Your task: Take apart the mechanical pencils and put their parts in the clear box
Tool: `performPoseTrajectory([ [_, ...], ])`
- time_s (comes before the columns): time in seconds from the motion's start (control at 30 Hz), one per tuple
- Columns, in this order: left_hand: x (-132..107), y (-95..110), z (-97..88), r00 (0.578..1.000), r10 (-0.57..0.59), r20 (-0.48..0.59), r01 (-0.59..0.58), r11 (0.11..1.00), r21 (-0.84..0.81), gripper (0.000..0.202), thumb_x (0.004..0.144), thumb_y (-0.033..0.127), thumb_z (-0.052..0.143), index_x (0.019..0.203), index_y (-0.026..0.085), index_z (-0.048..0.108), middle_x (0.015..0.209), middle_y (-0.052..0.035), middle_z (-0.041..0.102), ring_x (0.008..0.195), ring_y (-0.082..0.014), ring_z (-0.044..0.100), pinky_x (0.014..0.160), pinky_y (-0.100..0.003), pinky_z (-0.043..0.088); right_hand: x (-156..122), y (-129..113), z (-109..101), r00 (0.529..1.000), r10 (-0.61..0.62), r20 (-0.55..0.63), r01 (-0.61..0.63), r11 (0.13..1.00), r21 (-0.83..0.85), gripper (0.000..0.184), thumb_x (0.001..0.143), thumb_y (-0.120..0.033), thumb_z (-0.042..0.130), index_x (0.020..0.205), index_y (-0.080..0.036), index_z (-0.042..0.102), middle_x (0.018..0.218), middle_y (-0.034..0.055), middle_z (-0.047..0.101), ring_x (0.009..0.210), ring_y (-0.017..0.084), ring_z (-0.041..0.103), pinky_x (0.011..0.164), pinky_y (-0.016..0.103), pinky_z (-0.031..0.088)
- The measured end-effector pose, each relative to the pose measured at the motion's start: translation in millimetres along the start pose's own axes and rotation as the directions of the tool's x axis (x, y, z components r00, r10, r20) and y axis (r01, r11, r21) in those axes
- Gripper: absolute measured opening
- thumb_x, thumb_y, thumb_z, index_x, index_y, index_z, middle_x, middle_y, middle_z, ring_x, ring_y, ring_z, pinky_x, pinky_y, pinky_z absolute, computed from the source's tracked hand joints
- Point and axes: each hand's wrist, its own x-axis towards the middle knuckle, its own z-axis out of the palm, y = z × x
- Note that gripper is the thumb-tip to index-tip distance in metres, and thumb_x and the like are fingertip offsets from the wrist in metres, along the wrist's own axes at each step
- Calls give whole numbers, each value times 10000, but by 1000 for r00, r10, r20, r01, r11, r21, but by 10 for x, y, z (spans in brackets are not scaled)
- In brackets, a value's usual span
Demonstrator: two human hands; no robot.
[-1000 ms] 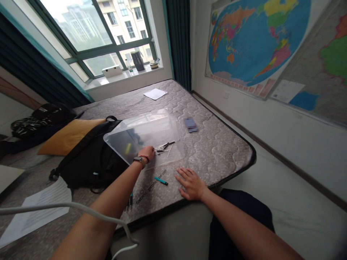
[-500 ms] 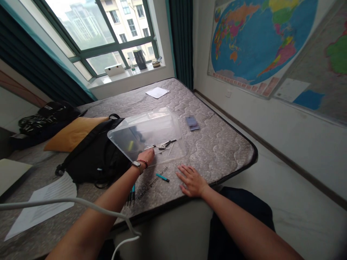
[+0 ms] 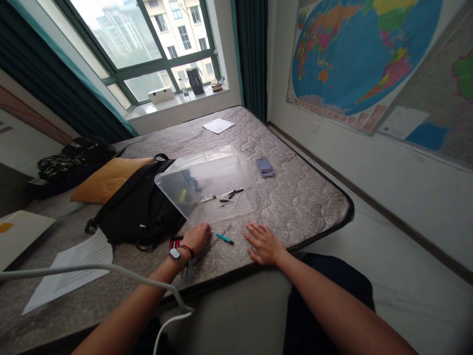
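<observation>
My left hand (image 3: pixel 198 237) is closed just above the mattress (image 3: pixel 303 202), with its fingers curled. Whatever they hold, if anything, I cannot make out. Right of it lies a teal pen (image 3: pixel 224 239) with a black end. Several red sticks (image 3: pixel 176 242), perhaps pens, show behind the left wrist, partly hidden by it. Flat on the mattress, fingers spread, rests my right hand (image 3: pixel 264 243), holding nothing. Beyond both hands a clear plastic box (image 3: pixel 210 167) lies on its side. Several black and white pen-like pieces (image 3: pixel 229 196) lie loose inside it.
A black backpack (image 3: pixel 136 212) leans by the box, before a yellow cushion (image 3: pixel 111 178). Printed sheets (image 3: pixel 74 268) lie at the left. A white cable (image 3: pixel 121 270) crosses the foreground. Farther back are a blurred blue item (image 3: pixel 265 167) and white paper (image 3: pixel 218 125).
My left hand has come out of the box's opening, back toward me, down to the mattress beside the teal pen. The red sticks now show. My right hand stays flat.
</observation>
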Motion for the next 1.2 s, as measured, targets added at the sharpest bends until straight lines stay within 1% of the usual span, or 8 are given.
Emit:
performPoseTrajectory([
  [0.17, -55, 23, -10, 999, -6, -49, 5, 1000, -24, 230, 953, 322, 447, 1041, 198, 620, 1076, -91, 659, 897, -208, 659, 717, -285, 467, 0, -5, 3, 1000, 0, 11, 0, 1000, -15, 619, 874, -419, 520, 1437, -167, 469, 1568, 157, 320, 1435, 350, 276, 1137, 524, 216],
  [0.3, -53, 53, -132, 994, 108, -6, -108, 994, -1, 325, 935, 276, 475, 1238, 284, 589, 1151, -55, 641, 919, -195, 663, 725, -268, 474, 2, -9, 1, 1000, 1, 18, -1, 1000, -13, 618, 874, -414, 521, 1437, -165, 468, 1568, 162, 318, 1434, 351, 276, 1137, 524, 212],
  [0.43, -58, 95, -188, 987, 150, 61, -152, 988, 38, 305, 947, 279, 430, 1107, 302, 689, 1077, -53, 653, 871, -197, 666, 729, -276, 481, 5, -13, -2, 1000, -1, 16, 2, 1000, -14, 615, 874, -415, 521, 1432, -160, 473, 1565, 167, 321, 1433, 352, 275, 1137, 524, 210],
  [0.53, -50, 116, -169, 995, 92, 45, -92, 996, 8, 304, 943, 277, 419, 982, 243, 719, 1017, -87, 662, 854, -209, 660, 755, -302, 489, 6, -17, -5, 1000, 0, 18, 0, 1000, -18, 613, 875, -416, 519, 1431, -162, 472, 1565, 166, 320, 1435, 348, 271, 1135, 523, 211],
  [0.67, -8, 97, -117, 999, -24, -23, 18, 975, -222, 193, 860, 235, 529, 854, 198, 718, 959, -111, 687, 886, -245, 652, 816, -353, 485, 6, -20, -11, 1000, -1, 26, 1, 1000, -25, 615, 879, -417, 513, 1436, -160, 466, 1567, 166, 318, 1438, 345, 265, 1135, 521, 214],
  [0.8, 58, 58, -79, 993, -109, -47, 82, 918, -387, 90, 758, 194, 620, 771, 181, 708, 857, -83, 716, 884, -234, 659, 861, -344, 487, 6, -17, -13, 1000, 1, 26, -1, 1000, -26, 613, 880, -417, 511, 1435, -158, 468, 1564, 167, 323, 1438, 348, 265, 1137, 521, 211],
  [1.03, 89, 145, 125, 950, -312, 11, 233, 685, -690, 250, 831, 327, 578, 924, 123, 690, 773, -75, 734, 649, -163, 689, 609, -269, 558, 0, -7, -7, 1000, 4, 31, -3, 1000, -18, 622, 885, -433, 504, 1442, -158, 462, 1570, 161, 312, 1435, 352, 268, 1138, 523, 203],
  [1.2, 67, 201, 296, 907, -419, 52, 305, 564, -767, 259, 802, 319, 593, 922, 106, 676, 731, -71, 715, 571, -147, 666, 516, -250, 544, 1, -6, -13, 1000, -1, 24, 1, 1000, -15, 615, 880, -419, 519, 1434, -155, 471, 1567, 164, 318, 1434, 355, 266, 1138, 524, 202],
])
